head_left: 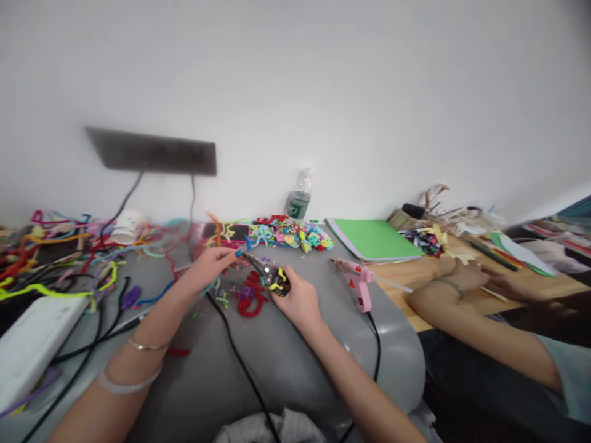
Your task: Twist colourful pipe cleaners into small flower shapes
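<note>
My right hand (298, 298) is closed round the yellow-and-black handles of a pair of wire strippers (266, 271), whose jaws point up and left. Pinched in the fingers of my left hand (215, 266) is a short blue pipe cleaner (247, 243), right at the tips of the jaws. I cannot tell whether the jaws are closed on it. Below the tool, a red coiled pipe cleaner (250, 303) lies on the grey table (295, 357), with small green and purple scraps nearby.
Colourful pipe-cleaner flowers (305, 237) are heaped before a water bottle (300, 195). A pink glue gun (359, 284) and green paper (376, 239) lie to the right. Tangled pipe cleaners, cables and a white power strip (37, 344) fill the left. A co-worker's hands (466, 277) rest at right.
</note>
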`<state>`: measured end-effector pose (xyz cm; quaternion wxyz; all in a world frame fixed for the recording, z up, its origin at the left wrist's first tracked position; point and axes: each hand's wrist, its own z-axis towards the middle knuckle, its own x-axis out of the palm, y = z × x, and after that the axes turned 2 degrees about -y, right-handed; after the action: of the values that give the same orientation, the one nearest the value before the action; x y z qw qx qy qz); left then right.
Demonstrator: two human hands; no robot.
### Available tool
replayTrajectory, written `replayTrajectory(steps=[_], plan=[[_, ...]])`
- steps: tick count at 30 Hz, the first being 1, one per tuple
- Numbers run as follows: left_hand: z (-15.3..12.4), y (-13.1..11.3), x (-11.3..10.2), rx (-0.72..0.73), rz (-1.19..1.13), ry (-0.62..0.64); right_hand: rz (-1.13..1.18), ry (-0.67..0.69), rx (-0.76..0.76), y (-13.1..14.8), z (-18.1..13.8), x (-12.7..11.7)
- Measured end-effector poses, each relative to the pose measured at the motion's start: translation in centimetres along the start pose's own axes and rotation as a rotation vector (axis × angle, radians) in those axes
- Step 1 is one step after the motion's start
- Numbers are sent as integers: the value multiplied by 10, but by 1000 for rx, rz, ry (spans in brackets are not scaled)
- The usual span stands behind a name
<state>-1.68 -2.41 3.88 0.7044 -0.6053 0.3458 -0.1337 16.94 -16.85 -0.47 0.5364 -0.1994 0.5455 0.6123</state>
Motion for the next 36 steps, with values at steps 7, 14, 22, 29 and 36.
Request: replayTrajectory(steps=[7,14,22,29,36], plan=[[-1,-2,1,45,63,-32,5,-16,-18,-1,2,-1],[-1,-1,1,65,114,-56,11,-14,-65,-1,5,-3],[-1,2,3,59,127,-77,-1,-15,-61,0,4,-3],[-3,-3,7,2,-15,-77,3,-39,-76,0,3,-2],[-2,-3,10,-57,-75,-131,-18,-55,-98,-1,2,1]])
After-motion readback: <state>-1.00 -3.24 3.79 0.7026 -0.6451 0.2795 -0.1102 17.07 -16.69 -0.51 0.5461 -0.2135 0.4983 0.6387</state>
